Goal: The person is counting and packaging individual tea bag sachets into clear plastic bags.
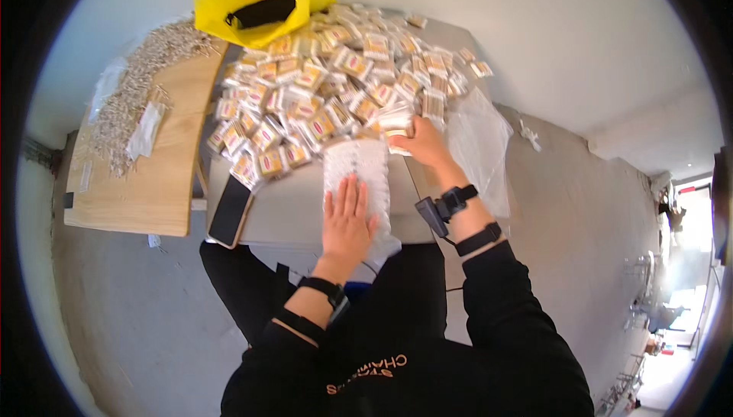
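My left hand (349, 222) lies flat with its fingers stretched out on a long plastic bag (356, 161). White, knobbly contents show through the bag, which reaches over the table's front edge towards my lap. Just right of the bag's far end, my right hand (424, 144) is closed on a small stack of white packets (396, 121). Its thumb points left and part of the stack is hidden by the hand. Beyond both hands spreads a heap of small packets (309, 104) with yellow and white labels, which look like packs of cotton swabs.
A yellow plastic bag (321, 1) with a black item inside stands behind the heap. A phone (230, 212) lies at the table's front left. Loose swab-like sticks (126, 111) cover part of a wooden board (145, 199) at left. Clear plastic sheeting (481, 150) hangs at right.
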Demonstrator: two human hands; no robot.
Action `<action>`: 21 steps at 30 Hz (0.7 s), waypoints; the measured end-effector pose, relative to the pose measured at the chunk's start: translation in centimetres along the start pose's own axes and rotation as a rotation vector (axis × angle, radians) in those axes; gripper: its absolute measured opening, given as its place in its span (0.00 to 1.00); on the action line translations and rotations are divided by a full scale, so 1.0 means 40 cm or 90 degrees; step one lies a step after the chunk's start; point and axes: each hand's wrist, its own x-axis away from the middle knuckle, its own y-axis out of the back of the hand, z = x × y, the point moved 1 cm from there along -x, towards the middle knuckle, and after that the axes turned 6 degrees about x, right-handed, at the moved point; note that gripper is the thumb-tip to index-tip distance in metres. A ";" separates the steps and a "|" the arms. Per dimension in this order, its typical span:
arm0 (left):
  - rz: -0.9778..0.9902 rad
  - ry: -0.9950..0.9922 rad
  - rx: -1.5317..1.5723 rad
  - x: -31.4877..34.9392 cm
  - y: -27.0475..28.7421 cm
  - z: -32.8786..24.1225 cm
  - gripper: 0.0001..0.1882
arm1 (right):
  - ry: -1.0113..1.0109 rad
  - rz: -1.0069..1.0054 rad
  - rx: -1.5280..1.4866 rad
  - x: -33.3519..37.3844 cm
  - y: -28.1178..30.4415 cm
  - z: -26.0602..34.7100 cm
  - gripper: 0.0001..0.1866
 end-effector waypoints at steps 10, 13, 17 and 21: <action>-0.095 -0.046 0.001 -0.002 -0.009 -0.007 0.36 | -0.043 0.520 -0.269 0.596 -0.010 0.014 0.21; -0.104 -0.064 -0.018 -0.002 -0.022 0.009 0.35 | -0.140 0.511 -0.256 0.634 -0.172 0.012 0.22; -0.067 -0.063 -0.014 -0.003 -0.020 0.022 0.35 | -0.258 0.397 -0.428 0.566 -0.221 0.064 0.23; -0.035 -0.046 0.042 -0.004 -0.001 0.014 0.33 | -0.343 0.293 -0.265 0.540 -0.254 0.067 0.22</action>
